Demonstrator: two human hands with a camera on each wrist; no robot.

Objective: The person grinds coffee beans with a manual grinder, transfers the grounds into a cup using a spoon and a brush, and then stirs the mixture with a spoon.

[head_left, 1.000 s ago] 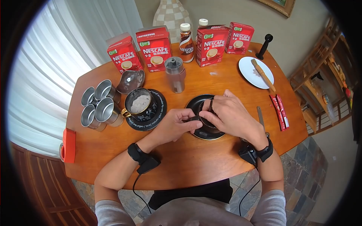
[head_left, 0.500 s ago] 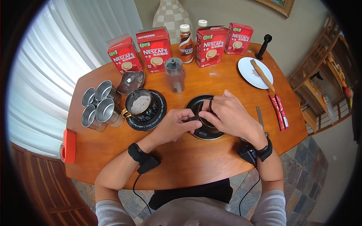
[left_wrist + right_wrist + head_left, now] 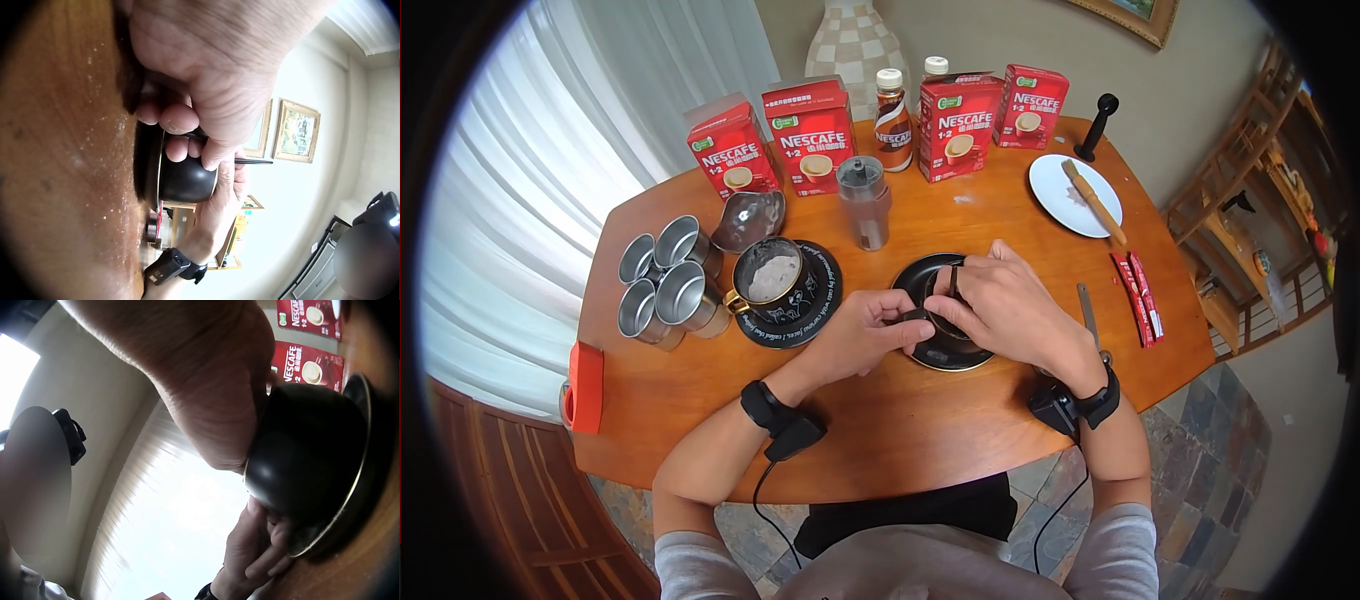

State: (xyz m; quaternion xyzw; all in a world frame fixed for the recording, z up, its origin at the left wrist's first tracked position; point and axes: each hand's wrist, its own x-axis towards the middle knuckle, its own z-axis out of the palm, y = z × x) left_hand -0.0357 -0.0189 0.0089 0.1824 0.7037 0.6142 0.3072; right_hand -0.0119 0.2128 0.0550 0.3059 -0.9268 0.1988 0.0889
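A black cup [image 3: 187, 181] stands on a black saucer [image 3: 912, 278] with a thin gold rim, close in front of the person. The left hand [image 3: 862, 332] pinches the cup's handle between thumb and fingers at its left side. Over the cup's mouth is the right hand [image 3: 1012, 308], its curled fingers gripping a thin dark stick [image 3: 954, 281]; the stick's other end also shows in the left wrist view. What is inside the cup is hidden by the right hand. In the right wrist view the cup [image 3: 306, 450] fills the middle.
Left of the hands, a gold-handled cup of pale powder [image 3: 772, 276] sits on a black saucer, beside several metal cups [image 3: 685, 290]. Behind stand a grinder [image 3: 866, 205], red boxes [image 3: 810, 145] and bottles. To the right are a white plate [image 3: 1055, 200] with a brush and red sachets [image 3: 1138, 300].
The head view has shifted slightly. Both hands keep nearly the same place and hold; the dark stick's visible end sits a touch further left.
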